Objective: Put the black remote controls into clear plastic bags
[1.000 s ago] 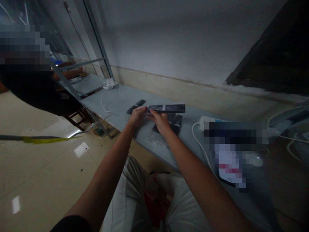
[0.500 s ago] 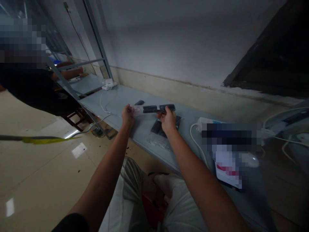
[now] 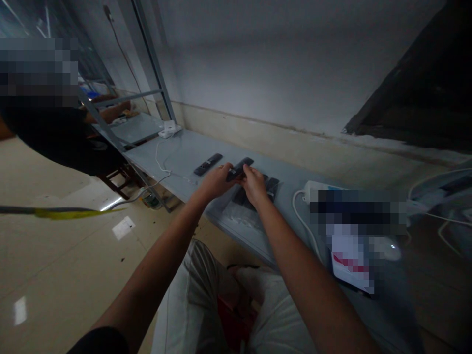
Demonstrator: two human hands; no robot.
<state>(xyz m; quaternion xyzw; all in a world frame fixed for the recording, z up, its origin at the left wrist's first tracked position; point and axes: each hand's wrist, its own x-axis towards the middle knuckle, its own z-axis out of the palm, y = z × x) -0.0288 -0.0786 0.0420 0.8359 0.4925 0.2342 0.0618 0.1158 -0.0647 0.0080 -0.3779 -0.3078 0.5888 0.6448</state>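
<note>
A black remote control [image 3: 240, 168] is held above the bench, tilted with its far end up to the right. My left hand [image 3: 217, 182] is closed on its near left end. Fingers of my right hand [image 3: 254, 184] grip its right side. Whether clear plastic still covers it, I cannot tell. To the left a second black remote [image 3: 208, 164] lies on the bench. Beneath and beside my right hand lie more dark remotes [image 3: 272, 188] in clear plastic bags [image 3: 239, 214], partly hidden by the hand.
The narrow grey bench [image 3: 177, 150] runs along the wall. A white power strip [image 3: 313, 189] with a cable lies on the right, near a blurred-out box or device [image 3: 350, 255]. A white adapter [image 3: 169, 129] sits at the far left. Another person [image 3: 47, 128] works beyond the metal frame.
My left hand has moved right, from the stretched plastic bag end onto the remote. The remote has turned from nearly level to slanted. The second remote on the bench is now uncovered.
</note>
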